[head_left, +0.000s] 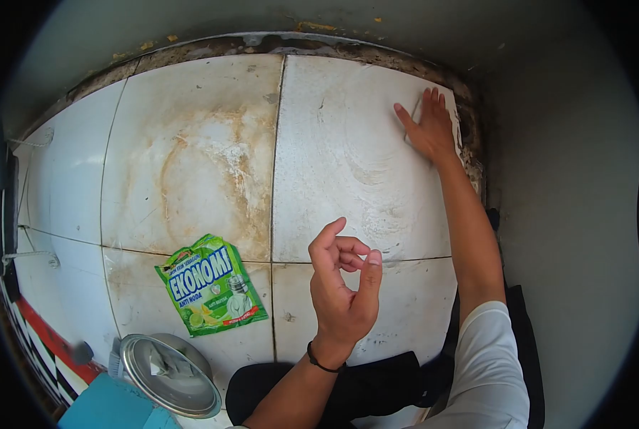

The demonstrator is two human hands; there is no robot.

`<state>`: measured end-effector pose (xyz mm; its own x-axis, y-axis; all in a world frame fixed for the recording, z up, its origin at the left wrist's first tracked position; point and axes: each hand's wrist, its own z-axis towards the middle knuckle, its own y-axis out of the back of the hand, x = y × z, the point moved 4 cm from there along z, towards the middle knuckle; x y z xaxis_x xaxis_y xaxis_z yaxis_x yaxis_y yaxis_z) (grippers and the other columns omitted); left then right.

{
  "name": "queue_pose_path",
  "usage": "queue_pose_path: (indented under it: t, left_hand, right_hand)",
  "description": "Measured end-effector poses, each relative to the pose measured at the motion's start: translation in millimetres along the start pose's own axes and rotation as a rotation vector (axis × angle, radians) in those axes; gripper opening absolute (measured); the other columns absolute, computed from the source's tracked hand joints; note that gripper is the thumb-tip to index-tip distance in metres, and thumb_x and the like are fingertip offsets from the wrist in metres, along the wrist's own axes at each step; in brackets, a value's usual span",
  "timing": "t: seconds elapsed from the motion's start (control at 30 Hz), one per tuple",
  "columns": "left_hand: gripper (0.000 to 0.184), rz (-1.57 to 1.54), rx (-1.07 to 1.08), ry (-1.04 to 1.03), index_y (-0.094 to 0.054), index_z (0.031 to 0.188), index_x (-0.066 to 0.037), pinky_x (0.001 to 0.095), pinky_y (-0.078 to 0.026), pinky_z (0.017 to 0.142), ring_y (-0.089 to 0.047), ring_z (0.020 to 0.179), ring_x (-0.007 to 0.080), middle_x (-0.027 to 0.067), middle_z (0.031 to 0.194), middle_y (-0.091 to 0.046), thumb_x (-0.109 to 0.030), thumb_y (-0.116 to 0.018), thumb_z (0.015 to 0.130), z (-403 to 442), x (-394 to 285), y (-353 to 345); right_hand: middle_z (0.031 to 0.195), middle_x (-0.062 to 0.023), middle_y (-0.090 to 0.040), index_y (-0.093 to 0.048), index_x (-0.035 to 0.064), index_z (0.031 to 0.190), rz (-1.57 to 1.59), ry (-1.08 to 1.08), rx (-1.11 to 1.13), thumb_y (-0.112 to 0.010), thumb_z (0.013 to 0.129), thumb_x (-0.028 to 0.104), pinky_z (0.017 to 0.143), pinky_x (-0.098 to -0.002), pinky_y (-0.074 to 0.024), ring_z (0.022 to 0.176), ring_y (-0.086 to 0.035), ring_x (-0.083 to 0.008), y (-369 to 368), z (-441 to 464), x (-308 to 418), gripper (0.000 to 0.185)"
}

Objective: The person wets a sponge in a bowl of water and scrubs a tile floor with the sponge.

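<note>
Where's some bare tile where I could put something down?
The brown-stained tile beyond the green packet looks bare. So does the streaked white tile, left of the right hand. It's crowded at lower left, around the metal bowl and blue object, and at bottom centre, near the left hand and black clothing.

Left hand [342, 297] curls loosely; right hand [432, 132] lies flat.

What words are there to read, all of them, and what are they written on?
"EKONOMI": big letters on the green packet.
"ANTI NODA": smaller letters on the same packet, below that.
Too small or blurred: the packet's other little words, including those on its red strip.
I can read no words anywhere else.
</note>
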<state>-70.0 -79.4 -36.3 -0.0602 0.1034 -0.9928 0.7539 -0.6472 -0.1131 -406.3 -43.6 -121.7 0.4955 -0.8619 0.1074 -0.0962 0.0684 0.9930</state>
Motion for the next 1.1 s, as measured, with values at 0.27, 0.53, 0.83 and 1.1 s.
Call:
queue_pose_path:
  t: [0.27, 0.53, 0.83, 1.1]
  left_hand:
    - [0.055, 0.181, -0.007, -0.087, -0.044, 0.139, 0.002, 0.0286, -0.05, 0.076, -0.06, 0.083, 0.0143, 0.0097, 0.094, -0.063, -0.005, -0.068, 0.09, 3.3, -0.4, 2.8]
    - [0.052, 0.108, 0.043, -0.116, -0.05, 0.134, 0.002, 0.0289, -0.05, 0.076, -0.06, 0.083, 0.0163, 0.0104, 0.094, -0.064, -0.007, -0.072, 0.087, -3.5, -11.1, 4.0]
    - [0.048, 0.014, 0.125, -0.471, -0.062, 0.119, 0.004, 0.0335, -0.049, 0.064, -0.059, 0.069, 0.023, 0.0131, 0.085, -0.065, -0.009, -0.074, 0.075, -5.5, -30.7, -0.3]
    - [0.05, -0.061, 0.13, -0.495, -0.065, 0.115, 0.005, 0.0355, -0.047, 0.064, -0.06, 0.068, 0.0262, 0.0142, 0.085, -0.066, -0.017, -0.073, 0.07, -3.7, -32.2, 9.3]
  right_hand:
    - [0.167, -0.0186, -0.021, -0.025, 0.0002, 0.159, 0.112, 0.521, -0.04, -0.042, 0.09, 0.078, 0.126, -0.0469, -0.0145, 0.156, -0.014, -0.0324, -25.1, -13.8, 180.1, 0.105]
    - [0.165, -0.0226, -0.024, -0.024, -0.001, 0.159, 0.0, 0.347, 0.042, -0.062, 0.088, 0.065, 0.124, -0.0508, -0.0181, 0.155, -0.018, -0.0362, 3.4, -127.3, 56.1, 0.104]
    - [0.169, -0.0188, -0.014, -0.017, -0.0025, 0.16, 0.035, 0.277, -0.016, -0.033, 0.09, 0.083, 0.127, -0.0487, -0.0095, 0.157, -0.007, -0.0337, -21.6, 16.8, 172.8, 0.112]
    - [0.164, -0.0268, -0.024, -0.024, -0.0049, 0.157, 0.079, 0.506, 0.088, -0.063, 0.089, 0.063, 0.123, -0.0542, -0.0174, 0.155, -0.018, -0.04, -3.6, -183.9, 105.1, 0.104]
